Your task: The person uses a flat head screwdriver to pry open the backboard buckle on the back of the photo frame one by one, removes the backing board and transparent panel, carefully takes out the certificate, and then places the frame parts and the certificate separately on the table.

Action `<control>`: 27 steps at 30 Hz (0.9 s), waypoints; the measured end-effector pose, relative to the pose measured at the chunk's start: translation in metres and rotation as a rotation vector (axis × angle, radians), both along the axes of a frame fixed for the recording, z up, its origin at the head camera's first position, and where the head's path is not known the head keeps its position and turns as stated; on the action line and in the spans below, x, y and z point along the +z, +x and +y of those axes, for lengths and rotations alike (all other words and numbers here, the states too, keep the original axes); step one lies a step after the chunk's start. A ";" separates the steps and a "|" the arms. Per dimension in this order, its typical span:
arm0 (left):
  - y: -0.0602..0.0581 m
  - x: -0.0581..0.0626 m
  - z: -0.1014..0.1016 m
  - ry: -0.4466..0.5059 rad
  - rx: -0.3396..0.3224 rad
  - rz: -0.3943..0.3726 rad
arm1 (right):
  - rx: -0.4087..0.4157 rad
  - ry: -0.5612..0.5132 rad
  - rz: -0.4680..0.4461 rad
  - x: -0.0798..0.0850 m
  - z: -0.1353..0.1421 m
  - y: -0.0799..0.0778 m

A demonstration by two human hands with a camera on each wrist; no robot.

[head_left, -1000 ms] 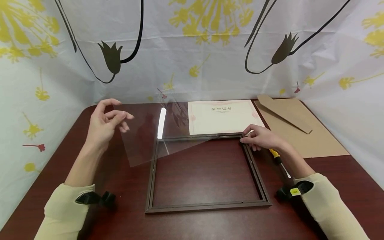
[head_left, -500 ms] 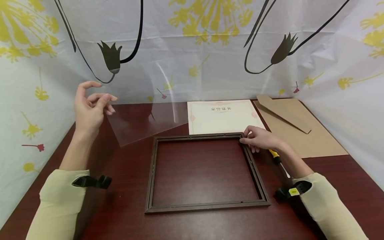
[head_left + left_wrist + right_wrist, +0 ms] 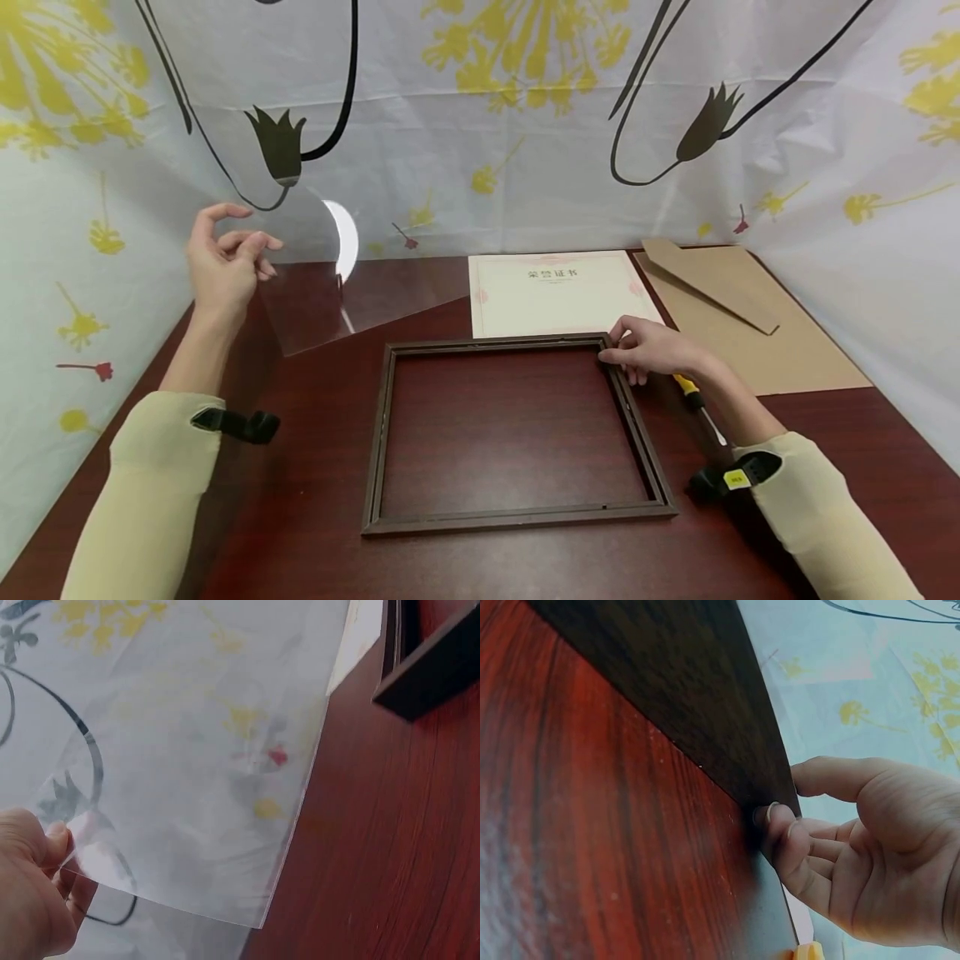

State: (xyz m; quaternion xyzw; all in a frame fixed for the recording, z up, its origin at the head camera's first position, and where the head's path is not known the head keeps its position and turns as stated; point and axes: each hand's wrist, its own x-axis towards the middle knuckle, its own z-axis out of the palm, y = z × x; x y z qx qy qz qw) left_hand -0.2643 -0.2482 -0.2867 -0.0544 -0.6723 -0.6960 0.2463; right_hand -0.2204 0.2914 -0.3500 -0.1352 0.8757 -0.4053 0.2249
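Note:
At the left, my left hand (image 3: 228, 262) pinches a clear transparent sheet (image 3: 375, 292) between thumb and fingers. The sheet is tilted and held up over the far left of the table; its far edges are hard to make out against the curtain. In the left wrist view the thumb of the left hand (image 3: 34, 889) lies at one corner of the sheet (image 3: 187, 847). A dark brown rectangular picture frame (image 3: 517, 517) lies flat on the table. My right hand (image 3: 656, 346) grips its far right corner. Close up, the right fingers (image 3: 799, 851) curl against the frame's side (image 3: 682, 682).
Behind the frame lies a cream certificate (image 3: 555, 304) with a printed title. A brown backing board (image 3: 795, 350) with a folded-out strut (image 3: 712, 287) is at the right. A yellow-handled screwdriver (image 3: 697, 402) lies beside my right wrist. A patterned curtain (image 3: 480, 125) surrounds the red-brown table (image 3: 315, 500).
My left hand has moved up and left, carrying the clear sheet away from over the frame's far left corner. The right hand and frame stay put.

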 end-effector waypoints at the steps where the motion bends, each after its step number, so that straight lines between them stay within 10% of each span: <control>1: -0.003 -0.001 -0.002 0.013 -0.001 -0.009 | -0.001 0.000 -0.002 0.000 0.000 0.000; 17: -0.024 -0.024 -0.029 -0.119 0.061 -0.280 | 0.000 -0.026 -0.024 0.002 -0.001 0.000; 27: -0.031 -0.040 -0.042 -0.311 -0.037 -0.463 | -0.015 -0.035 -0.035 0.001 0.000 0.001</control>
